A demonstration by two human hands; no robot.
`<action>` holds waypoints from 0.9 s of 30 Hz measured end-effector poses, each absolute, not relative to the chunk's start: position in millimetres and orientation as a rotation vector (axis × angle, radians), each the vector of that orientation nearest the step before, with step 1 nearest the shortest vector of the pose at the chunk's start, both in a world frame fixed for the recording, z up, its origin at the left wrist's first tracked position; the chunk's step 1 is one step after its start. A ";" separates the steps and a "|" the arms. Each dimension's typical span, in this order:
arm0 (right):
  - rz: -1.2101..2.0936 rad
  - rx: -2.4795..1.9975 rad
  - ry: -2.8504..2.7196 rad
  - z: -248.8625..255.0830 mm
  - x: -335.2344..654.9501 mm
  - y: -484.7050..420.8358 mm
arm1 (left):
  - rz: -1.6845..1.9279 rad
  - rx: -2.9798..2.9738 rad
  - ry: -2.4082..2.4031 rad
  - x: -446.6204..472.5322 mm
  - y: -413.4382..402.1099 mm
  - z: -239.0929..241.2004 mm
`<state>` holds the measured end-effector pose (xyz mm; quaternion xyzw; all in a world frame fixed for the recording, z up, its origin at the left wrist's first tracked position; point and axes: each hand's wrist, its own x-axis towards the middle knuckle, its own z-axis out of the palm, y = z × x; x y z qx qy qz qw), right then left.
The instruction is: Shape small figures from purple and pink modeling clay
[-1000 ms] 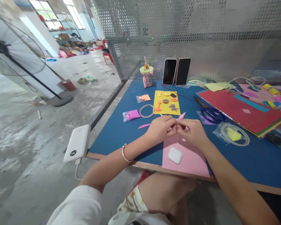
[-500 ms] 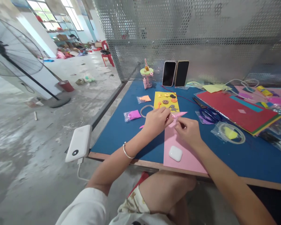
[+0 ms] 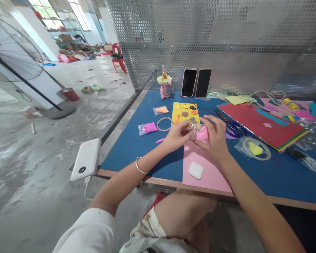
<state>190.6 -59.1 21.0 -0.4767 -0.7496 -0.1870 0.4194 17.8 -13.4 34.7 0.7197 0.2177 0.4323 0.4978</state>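
Note:
Between both hands, above the pink sheet (image 3: 210,167), is a clear plastic packet (image 3: 192,130) with a soft pink lump (image 3: 202,133), which looks like modelling clay. My left hand (image 3: 178,136) pinches the packet's clear end. My right hand (image 3: 215,135) has its fingers curved round the pink end, the index finger over the top. Just beyond the hands, a yellow card (image 3: 175,113) bears several small animal figures, partly covered by my fingers. A white rounded case (image 3: 196,170) lies on the pink sheet near the table's front edge.
Left of my hands lie a clear ring (image 3: 158,125), a magenta packet (image 3: 149,128) and an orange packet (image 3: 161,110). Scissors (image 3: 235,130) and red sheets (image 3: 265,121) are to the right. Two phones (image 3: 189,82) and a lidded cup (image 3: 164,88) stand behind. A power bank (image 3: 86,160) overhangs the left edge.
The pink packet has turned in my hands, and its pink lump now sits by my right hand. My right hand has moved up and its fingers have opened out around it.

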 end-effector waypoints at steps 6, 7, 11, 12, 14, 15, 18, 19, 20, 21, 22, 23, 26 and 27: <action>-0.406 -1.167 -1.900 15.4 194.6 -59.4 | 1.129 1.798 0.554 9.0 -10.6 40.4; -0.412 -1.163 -1.896 15.2 194.6 -59.7 | 1.140 1.859 0.572 7.8 -11.4 41.8; -0.417 -1.132 -1.898 15.2 194.9 -60.0 | 1.250 2.203 0.520 4.5 -14.7 48.0; -0.422 -1.126 -1.898 15.1 195.1 -60.1 | 1.292 2.270 0.472 3.9 -14.7 49.2; -0.435 -1.116 -1.897 15.0 195.5 -60.4 | 1.350 2.359 0.397 2.8 -13.0 50.6; -0.438 -1.112 -1.897 14.9 195.6 -60.5 | 1.360 2.382 0.375 2.2 -11.5 50.8; -0.425 -1.107 -1.906 15.2 196.1 -61.1 | 1.267 2.396 0.334 -0.1 -6.1 50.4; -0.418 -1.108 -1.912 15.5 196.3 -61.3 | 1.234 2.389 0.320 -1.2 -4.3 50.2; -0.413 -1.110 -1.918 15.9 196.5 -61.4 | 1.209 2.384 0.307 -2.4 -2.6 50.2; -0.413 -1.110 -1.920 16.3 196.7 -61.5 | 1.189 2.386 0.297 -3.7 -1.1 50.3; -0.418 -1.108 -1.918 16.8 196.9 -61.6 | 1.174 2.393 0.291 -5.0 0.2 50.4; -0.428 -1.103 -1.912 17.2 197.2 -61.6 | 1.159 2.405 0.291 -6.2 1.3 50.6; -0.453 -1.081 -1.901 18.3 198.2 -61.5 | 1.122 2.440 0.304 -8.5 2.9 50.5; -0.452 -1.074 -1.906 18.6 198.5 -61.5 | 1.122 2.440 0.307 -8.6 2.9 50.2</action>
